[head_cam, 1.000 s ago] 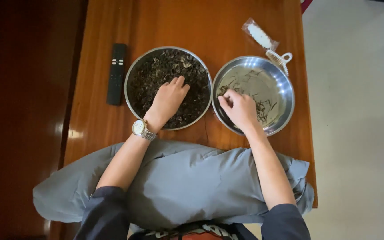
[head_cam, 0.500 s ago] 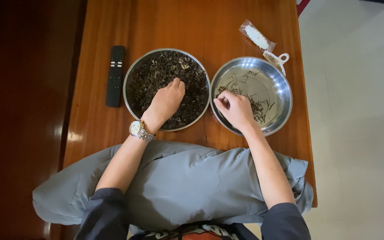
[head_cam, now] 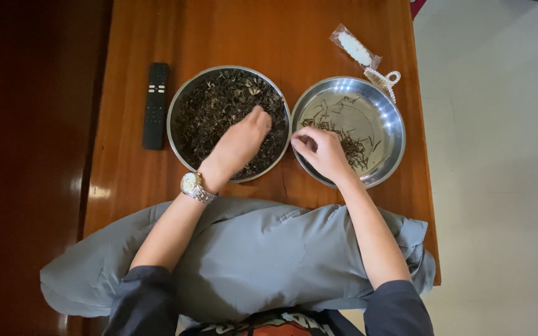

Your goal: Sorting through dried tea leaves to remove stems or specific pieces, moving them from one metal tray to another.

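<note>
Scanning left to right across wooden table (head_cam: 132,37):

- Black remote control (head_cam: 155,105): flat on table, just left of first bowl, apart from it.
- Left steel bowl (head_cam: 179,99): filled with dark dried leaves (head_cam: 210,112). Rims of both bowls almost touching.
- Left hand (head_cam: 239,146): resting in leaf pile near right rim, fingers curled together, tips down in leaves; grip on any leaf cannot be told. Metal wristwatch (head_cam: 192,186) on wrist, at bowl's near edge.
- Right hand (head_cam: 320,149): over left part of right steel bowl (head_cam: 392,118), fingertips pinched together; pinched item too small to tell.
- Thin dark stems (head_cam: 353,149): scattered on right bowl floor, just beside right hand.
- Clear packet (head_cam: 355,47) with white content and small white clip (head_cam: 386,81): behind right bowl, near table's right edge.
- Grey cushion (head_cam: 263,255): across lap at near table edge, forearms lying over it.
</note>
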